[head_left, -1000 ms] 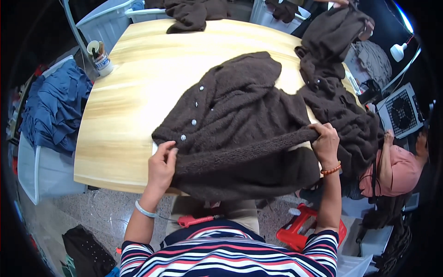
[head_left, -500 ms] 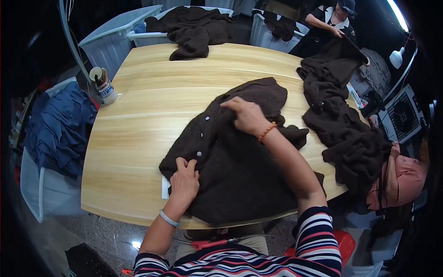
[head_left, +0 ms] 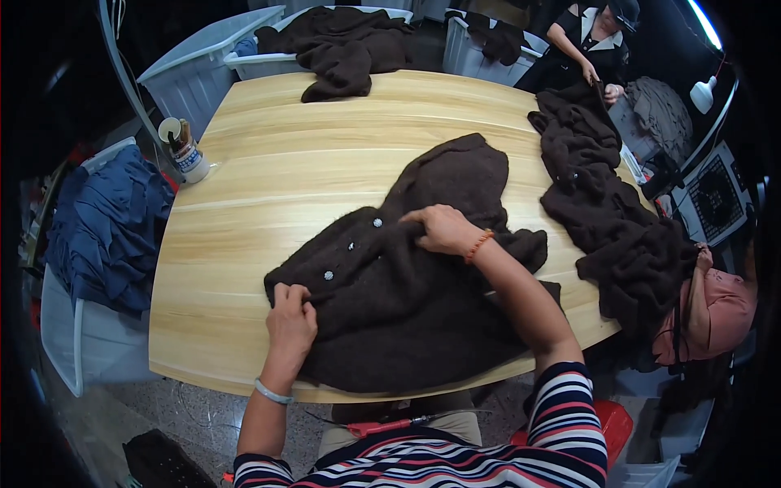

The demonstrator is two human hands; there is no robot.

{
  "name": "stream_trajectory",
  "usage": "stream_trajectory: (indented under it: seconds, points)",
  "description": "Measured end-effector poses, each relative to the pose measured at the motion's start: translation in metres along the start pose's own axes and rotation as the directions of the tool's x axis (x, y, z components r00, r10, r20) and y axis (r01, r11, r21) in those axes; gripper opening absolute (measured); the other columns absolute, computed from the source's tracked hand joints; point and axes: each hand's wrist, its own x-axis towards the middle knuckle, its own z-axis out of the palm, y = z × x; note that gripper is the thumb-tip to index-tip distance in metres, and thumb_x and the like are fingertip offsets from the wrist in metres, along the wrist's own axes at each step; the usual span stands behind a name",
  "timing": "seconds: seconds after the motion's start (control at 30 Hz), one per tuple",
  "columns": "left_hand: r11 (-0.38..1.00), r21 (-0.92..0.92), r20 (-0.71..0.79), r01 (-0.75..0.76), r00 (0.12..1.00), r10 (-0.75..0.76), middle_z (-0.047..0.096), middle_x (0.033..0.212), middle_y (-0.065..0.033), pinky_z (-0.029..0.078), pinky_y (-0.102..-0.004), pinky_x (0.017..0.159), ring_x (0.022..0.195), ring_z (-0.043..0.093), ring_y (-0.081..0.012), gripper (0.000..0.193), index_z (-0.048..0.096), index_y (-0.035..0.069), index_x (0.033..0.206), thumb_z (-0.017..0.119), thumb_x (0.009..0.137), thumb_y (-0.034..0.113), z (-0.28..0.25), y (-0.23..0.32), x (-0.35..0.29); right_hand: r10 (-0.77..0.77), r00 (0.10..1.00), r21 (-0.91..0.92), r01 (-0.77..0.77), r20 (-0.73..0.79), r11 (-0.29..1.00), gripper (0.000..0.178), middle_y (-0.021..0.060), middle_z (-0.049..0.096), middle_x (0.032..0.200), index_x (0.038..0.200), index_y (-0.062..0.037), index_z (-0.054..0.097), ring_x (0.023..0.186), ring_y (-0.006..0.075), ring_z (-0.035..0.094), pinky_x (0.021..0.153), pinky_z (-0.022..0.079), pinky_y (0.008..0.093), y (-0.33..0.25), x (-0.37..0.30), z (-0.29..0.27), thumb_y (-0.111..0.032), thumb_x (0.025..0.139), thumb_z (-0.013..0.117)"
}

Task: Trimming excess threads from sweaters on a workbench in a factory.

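Note:
A dark brown fuzzy knit cardigan (head_left: 407, 325) lies spread across the near middle of the table, its lower edge close to the table's front. Several shiny round buttons (head_left: 329, 276) run along its front band on the left. At the lower left end of that band, my left hand (head_left: 291, 324) is closed on the cardigan's edge, fingers curled over the knit. My right hand (head_left: 449, 231) pinches the fabric just right of the uppermost visible button; a fold runs down from its fingertips, which are partly hidden by the knit.
Another dark brown garment (head_left: 602, 211) stretches along the table's right side, handled by a person (head_left: 598, 49) at the far right and another in pink (head_left: 716, 313). Brown knits (head_left: 350, 41) overhang the back edge from a bin. A tool cup (head_left: 191, 159) stands left, near blue garments (head_left: 110, 228).
My left hand has moved left with the cardigan's edge, swinging the button band outward. My right hand has come down and slightly right. The far person's hands have lowered their garment.

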Motion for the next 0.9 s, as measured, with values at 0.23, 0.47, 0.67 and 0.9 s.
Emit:
stream_trajectory:
  seconds: [0.23,0.47,0.67,0.9]
  points:
    - [0.979,-0.201,-0.009,-0.028,1.0,0.027,0.054,0.086,-0.0109,0.049,-0.0398,0.064,0.074,0.061,-0.0295,0.019,0.058,0.007,0.089,0.068,0.076,-0.002,-0.018,-0.008,-0.015,0.097,0.991,0.0,-0.097,-0.089,0.995,0.037,0.0189,0.071,0.094,0.106,-0.0082,0.072,0.097,0.0363,0.066,0.086,0.053,0.042,-0.001,-0.022,-0.051,-0.006,0.071,0.063]
    - [0.995,-0.097,0.065,0.026,0.998,-0.019,0.052,0.08,-0.0085,0.045,-0.0382,0.059,0.066,0.056,-0.0264,0.026,0.054,0.006,0.081,0.078,0.071,0.002,-0.014,-0.007,-0.01,-0.055,0.994,-0.267,0.027,-0.099,0.963,0.058,0.018,0.056,0.132,0.138,-0.0136,0.05,0.099,0.0343,0.067,0.083,0.055,0.0405,-0.001,0.043,0.009,-0.003,0.081,0.058]
    - [0.995,-0.092,-0.05,-0.042,0.998,0.038,0.049,0.073,-0.0086,0.045,-0.0361,0.059,0.065,0.054,-0.0257,0.029,0.056,0.007,0.084,0.08,0.069,0.003,-0.023,-0.022,-0.007,0.091,0.994,-0.174,-0.101,-0.069,0.98,0.056,0.0169,0.062,0.114,0.126,-0.0161,0.06,0.102,0.0376,0.064,0.085,0.054,0.0438,0.022,0.05,0.008,-0.006,0.071,0.066]
    - [0.999,0.026,0.122,0.03,0.992,-0.033,0.051,0.096,-0.0109,0.052,-0.0449,0.073,0.082,0.061,-0.0325,0.047,0.058,0.012,0.117,0.079,0.074,0.011,-0.016,-0.01,0.013,0.034,0.946,0.076,-0.01,-0.323,0.997,0.026,0.0135,0.062,0.111,0.091,-0.0093,0.065,0.101,0.0364,0.062,0.084,0.051,0.0435,0.021,-0.011,-0.043,-0.004,0.067,0.068]
